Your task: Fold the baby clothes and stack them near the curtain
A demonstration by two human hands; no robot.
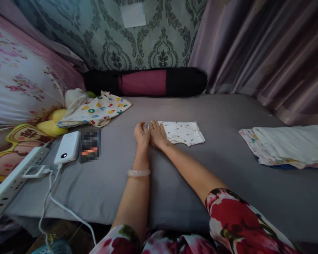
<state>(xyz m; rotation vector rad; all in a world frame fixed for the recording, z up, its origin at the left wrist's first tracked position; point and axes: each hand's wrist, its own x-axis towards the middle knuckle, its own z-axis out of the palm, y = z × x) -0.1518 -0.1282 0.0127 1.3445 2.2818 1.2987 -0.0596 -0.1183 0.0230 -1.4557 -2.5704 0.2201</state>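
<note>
A small folded white cloth with tiny prints (184, 132) lies on the grey bed sheet (222, 169) in the middle. My right hand (157, 134) rests flat on the cloth's left edge, fingers stretched out. My left hand (141, 134) sits right beside it on the sheet, fingers curled at the cloth's left end; whether it grips the edge is hidden. A pale bangle (138, 173) is on my left wrist.
A stack of folded cloths (288, 146) lies at the right. A letter-print cloth (96, 109), a white power bank (67, 147), a phone (89, 145), a power strip (16, 176) and yellow toys (53, 123) sit at the left. A black and pink roll (145, 82) lies along the wall; curtains (267, 46) hang at the right.
</note>
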